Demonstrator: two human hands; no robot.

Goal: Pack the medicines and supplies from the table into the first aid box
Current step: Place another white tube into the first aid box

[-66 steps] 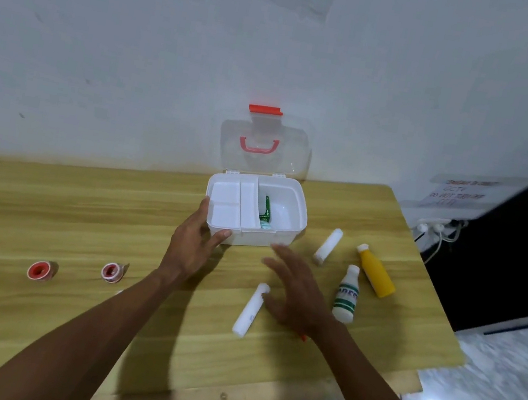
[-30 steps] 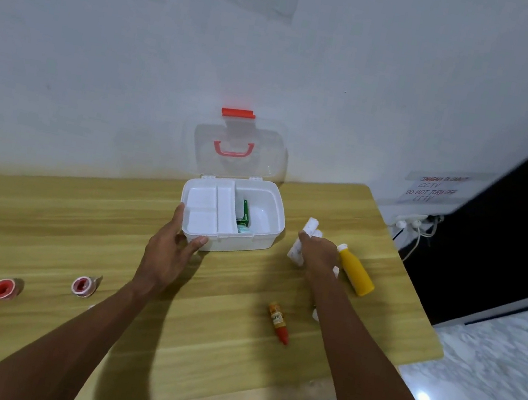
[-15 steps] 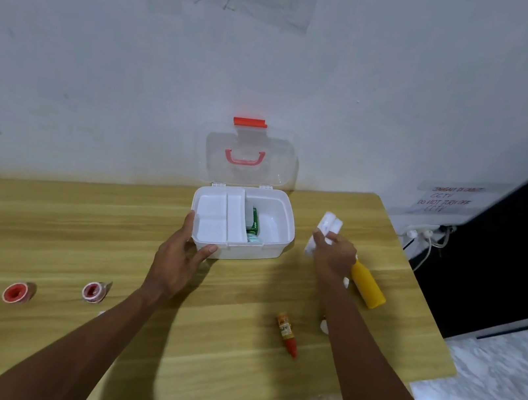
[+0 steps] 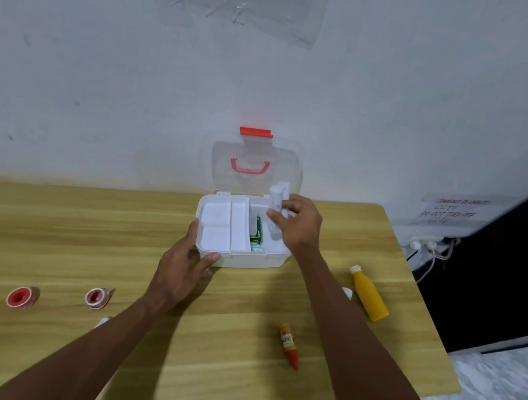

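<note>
The white first aid box (image 4: 246,261) stands open near the back of the wooden table (image 4: 42,234), its clear lid (image 4: 226,166) leaning on the wall. A green packet (image 4: 257,231) lies in its right compartment. My left hand (image 4: 188,265) grips the box's front left corner. My right hand (image 4: 296,224) hovers over the right compartment, shut on white bandage rolls (image 4: 277,198). On the table lie a yellow bottle (image 4: 368,294), a small red-capped orange tube (image 4: 289,344) and two red tape rolls (image 4: 20,297) (image 4: 96,297).
A white bottle cap (image 4: 347,292) peeks out behind my right forearm. A small white item (image 4: 103,321) shows by my left forearm. A socket strip with cables (image 4: 428,246) and a paper notice (image 4: 451,210) sit right of the table, beyond its edge.
My right hand gathered the white rolls from the table's right side and carried them left and up over the box. My left hand stayed on the box's corner.
</note>
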